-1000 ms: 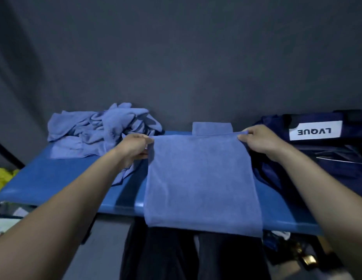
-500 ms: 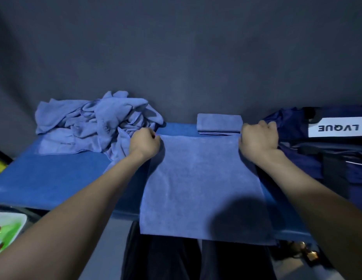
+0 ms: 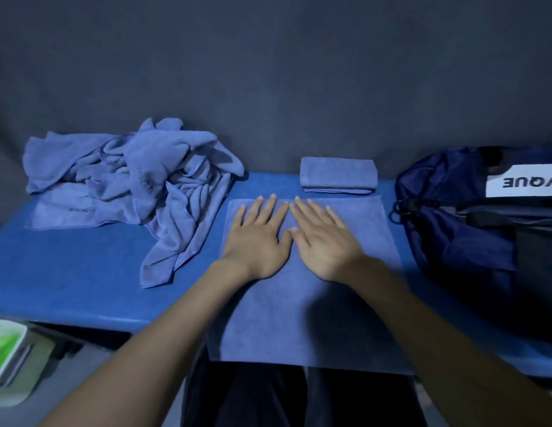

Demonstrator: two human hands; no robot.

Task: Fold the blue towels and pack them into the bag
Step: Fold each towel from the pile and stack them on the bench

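From the head view: pressing the flat towel [image 3: 305, 291] with left hand [image 3: 257, 238] and right hand [image 3: 325, 241], fingers straight, probably smoothing before folding; folded towel [image 3: 338, 175] lying just beyond fingertips, bag [image 3: 472, 229] waiting to the right of the right hand.

Two hands [image 3: 259, 238] [image 3: 325, 241], one bag [image 3: 472, 229], one folded towel [image 3: 338, 175].
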